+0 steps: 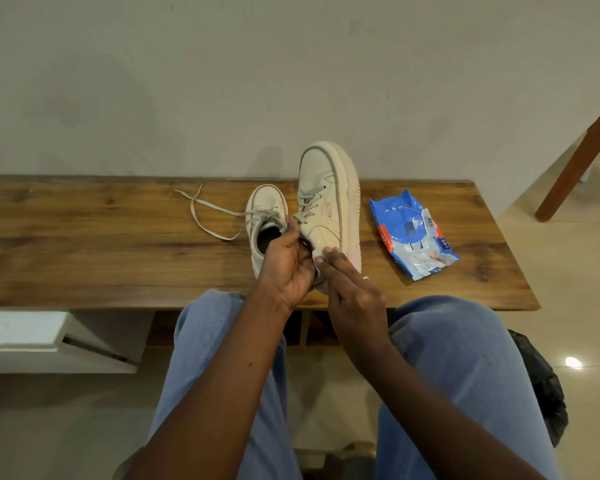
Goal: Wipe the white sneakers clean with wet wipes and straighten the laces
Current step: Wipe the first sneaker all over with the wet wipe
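The raised sneaker [326, 202] tilts toe-up over the bench [84, 237]. Your left hand [284, 265] curls round its collar and your right hand [354, 292] presses what looks like a wipe [317, 255] to its side with straight fingers. Wiping seems midway; the second sneaker [265, 216] sits just beside, its laces [205, 213] trailing loose. Count: two sneakers, one wipe pack [413, 233]

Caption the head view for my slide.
Left hand grips the raised sneaker, right hand presses a wipe to its side; second sneaker and wipes pack on the table.
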